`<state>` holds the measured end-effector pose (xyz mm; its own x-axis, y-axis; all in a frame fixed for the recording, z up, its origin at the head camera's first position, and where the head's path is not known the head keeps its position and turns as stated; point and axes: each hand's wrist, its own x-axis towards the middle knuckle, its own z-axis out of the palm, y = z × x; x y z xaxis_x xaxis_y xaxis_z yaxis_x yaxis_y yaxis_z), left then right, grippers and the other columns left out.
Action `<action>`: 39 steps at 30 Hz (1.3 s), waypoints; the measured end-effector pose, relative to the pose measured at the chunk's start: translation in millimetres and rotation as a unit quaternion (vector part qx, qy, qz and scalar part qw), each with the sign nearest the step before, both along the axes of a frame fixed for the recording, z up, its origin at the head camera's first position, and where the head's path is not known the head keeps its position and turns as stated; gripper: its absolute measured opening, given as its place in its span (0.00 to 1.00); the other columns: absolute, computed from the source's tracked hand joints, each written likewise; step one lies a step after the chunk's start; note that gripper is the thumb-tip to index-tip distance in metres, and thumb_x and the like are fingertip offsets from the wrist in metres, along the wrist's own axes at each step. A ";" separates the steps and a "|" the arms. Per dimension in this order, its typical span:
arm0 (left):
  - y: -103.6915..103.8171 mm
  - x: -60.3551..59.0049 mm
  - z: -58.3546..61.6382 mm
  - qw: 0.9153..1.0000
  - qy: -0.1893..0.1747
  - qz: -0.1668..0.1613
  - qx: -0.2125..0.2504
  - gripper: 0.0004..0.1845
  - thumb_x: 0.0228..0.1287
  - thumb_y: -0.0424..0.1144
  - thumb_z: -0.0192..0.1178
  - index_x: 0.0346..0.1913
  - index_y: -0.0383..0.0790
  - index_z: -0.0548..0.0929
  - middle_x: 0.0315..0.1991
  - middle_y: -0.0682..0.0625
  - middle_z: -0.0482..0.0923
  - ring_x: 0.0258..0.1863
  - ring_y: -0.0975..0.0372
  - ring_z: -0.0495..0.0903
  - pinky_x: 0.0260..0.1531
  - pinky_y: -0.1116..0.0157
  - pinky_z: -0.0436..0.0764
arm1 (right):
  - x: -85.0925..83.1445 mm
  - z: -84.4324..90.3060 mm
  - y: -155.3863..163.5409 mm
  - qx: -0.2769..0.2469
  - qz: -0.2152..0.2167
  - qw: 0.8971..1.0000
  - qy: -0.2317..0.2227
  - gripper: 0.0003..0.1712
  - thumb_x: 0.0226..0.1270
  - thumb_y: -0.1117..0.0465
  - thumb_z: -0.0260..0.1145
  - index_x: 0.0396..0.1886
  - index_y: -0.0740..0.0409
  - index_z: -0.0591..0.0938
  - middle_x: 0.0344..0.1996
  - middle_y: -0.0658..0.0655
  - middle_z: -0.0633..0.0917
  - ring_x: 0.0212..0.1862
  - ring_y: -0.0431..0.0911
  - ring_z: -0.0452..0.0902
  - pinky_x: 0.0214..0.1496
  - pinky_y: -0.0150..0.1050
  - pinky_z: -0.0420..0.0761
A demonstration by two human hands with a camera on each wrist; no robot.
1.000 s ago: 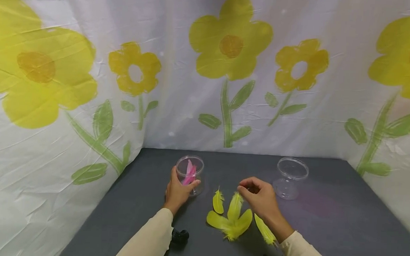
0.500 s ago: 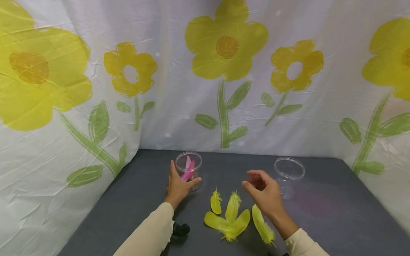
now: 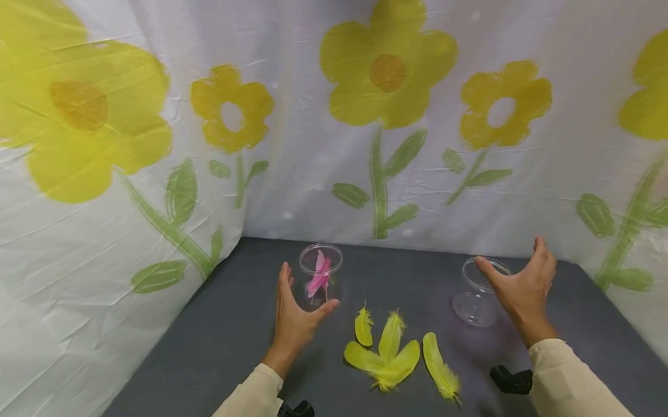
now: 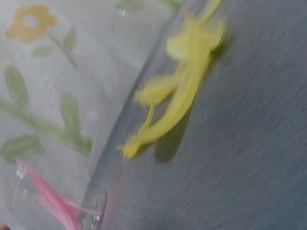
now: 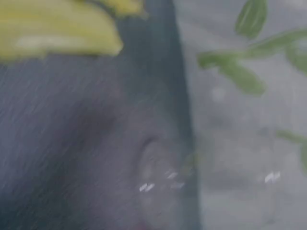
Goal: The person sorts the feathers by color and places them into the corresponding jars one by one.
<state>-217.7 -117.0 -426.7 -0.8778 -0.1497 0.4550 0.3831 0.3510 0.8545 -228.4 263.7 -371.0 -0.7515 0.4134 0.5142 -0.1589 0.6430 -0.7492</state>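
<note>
My left hand (image 3: 297,322), thumb and fingers spread, stands just in front of a clear plastic jar (image 3: 338,286) with pink feathers (image 3: 318,277) inside; a gap seems to part it from the jar. My right hand (image 3: 526,293) is raised with fingers extended beside a second clear jar (image 3: 474,309), its thumb overlapping the rim; contact cannot be told. Between the hands lie several yellow feathers: a small one (image 3: 363,327), an overlapping cluster (image 3: 383,365) and a single one (image 3: 441,370). Both wrist views are blurred; the right one catches a faint jar (image 5: 158,184).
The dark table (image 3: 204,358) ends at a white curtain (image 3: 290,188) printed with yellow flowers, hanging behind and at both sides. Black wrist-worn devices show below the left sleeve (image 3: 296,414) and the right sleeve (image 3: 589,384).
My right hand has moved from above the yellow feathers rightward to the second jar, its fingers spreading. My left hand has let go of the jar with pink feathers and drawn slightly back.
</note>
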 end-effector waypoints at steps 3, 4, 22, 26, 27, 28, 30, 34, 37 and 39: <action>4.5 17.1 -1.1 1.000 0.015 -0.005 0.011 0.61 0.47 0.48 0.77 0.77 0.48 0.44 0.74 0.43 0.49 0.70 0.49 0.53 0.63 0.40 0.56 | 0.1 -13.2 13.4 0.002 0.013 0.998 -0.063 0.65 0.55 0.40 0.71 0.77 0.57 0.39 0.72 0.70 0.46 0.71 0.66 0.40 0.64 0.70 0.45; 6.6 23.0 -1.5 1.000 0.016 -0.008 0.016 0.61 0.47 0.48 0.77 0.76 0.48 0.45 0.74 0.44 0.49 0.70 0.50 0.54 0.63 0.42 0.57 | 0.0 -18.0 16.5 0.005 0.018 0.997 -0.079 0.66 0.56 0.39 0.70 0.77 0.59 0.37 0.72 0.71 0.45 0.71 0.68 0.39 0.63 0.71 0.44; 28.5 58.4 -16.0 0.996 -0.009 -0.048 0.075 0.58 0.46 0.45 0.77 0.76 0.48 0.49 0.71 0.47 0.57 0.68 0.53 0.57 0.59 0.45 0.62 | -1.3 -48.8 20.0 0.033 0.032 0.988 -0.146 0.62 0.56 0.39 0.70 0.72 0.74 0.50 0.65 0.78 0.60 0.63 0.72 0.56 0.58 0.68 0.59; 27.7 57.0 -18.9 0.996 -0.006 -0.048 0.076 0.57 0.47 0.45 0.77 0.75 0.48 0.49 0.71 0.46 0.58 0.68 0.52 0.58 0.59 0.44 0.62 | 4.8 -51.7 14.5 0.046 0.032 0.988 -0.143 0.62 0.54 0.39 0.72 0.71 0.75 0.51 0.63 0.78 0.62 0.62 0.72 0.58 0.57 0.68 0.62; 27.5 56.5 -19.2 0.996 -0.003 -0.049 0.075 0.57 0.47 0.45 0.77 0.75 0.47 0.49 0.70 0.46 0.58 0.68 0.51 0.58 0.58 0.44 0.63 | 7.3 -52.6 12.6 0.046 0.033 0.988 -0.144 0.62 0.54 0.39 0.72 0.71 0.75 0.51 0.63 0.78 0.62 0.62 0.72 0.59 0.56 0.68 0.62; 27.3 56.2 -19.4 0.996 -0.001 -0.050 0.076 0.57 0.47 0.45 0.77 0.75 0.48 0.50 0.70 0.46 0.59 0.67 0.51 0.58 0.58 0.44 0.63 | 10.3 -53.5 10.6 0.044 0.033 0.988 -0.145 0.63 0.54 0.39 0.72 0.72 0.74 0.51 0.63 0.78 0.62 0.62 0.72 0.59 0.56 0.69 0.62; 27.0 55.5 -19.5 0.996 0.003 -0.050 0.075 0.57 0.47 0.44 0.77 0.75 0.47 0.50 0.70 0.45 0.59 0.67 0.51 0.59 0.58 0.44 0.64 | 17.1 -55.4 6.5 0.041 0.035 0.988 -0.145 0.63 0.54 0.39 0.72 0.72 0.74 0.50 0.63 0.78 0.62 0.62 0.72 0.59 0.56 0.69 0.62; 28.8 55.9 -19.4 0.995 -0.003 -0.051 0.081 0.56 0.47 0.44 0.77 0.75 0.48 0.51 0.69 0.44 0.60 0.67 0.51 0.60 0.57 0.44 0.64 | 37.0 -56.7 0.8 0.036 0.036 0.988 -0.144 0.63 0.53 0.41 0.74 0.72 0.74 0.50 0.63 0.79 0.62 0.62 0.71 0.59 0.56 0.69 0.62; 30.2 55.9 -20.7 0.995 -0.017 -0.050 0.087 0.56 0.47 0.44 0.77 0.75 0.49 0.51 0.68 0.44 0.61 0.66 0.51 0.60 0.58 0.44 0.64 | 54.2 -57.7 -2.0 0.034 0.034 0.989 -0.142 0.64 0.53 0.41 0.74 0.72 0.74 0.49 0.63 0.79 0.63 0.62 0.71 0.59 0.56 0.68 0.61; 30.6 55.6 -22.4 0.995 -0.028 -0.047 0.085 0.55 0.48 0.45 0.76 0.75 0.49 0.52 0.68 0.43 0.62 0.66 0.51 0.61 0.58 0.45 0.64 | 66.4 -58.7 -3.5 0.030 0.031 0.990 -0.137 0.64 0.52 0.42 0.75 0.72 0.74 0.50 0.62 0.79 0.64 0.63 0.70 0.60 0.56 0.67 0.61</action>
<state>-162.1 -86.4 -449.0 -0.9147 -0.1359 0.3806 0.3582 0.1637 0.9192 -161.9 260.3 -429.7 -0.8892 0.3373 0.3089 0.0052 0.6827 -0.7307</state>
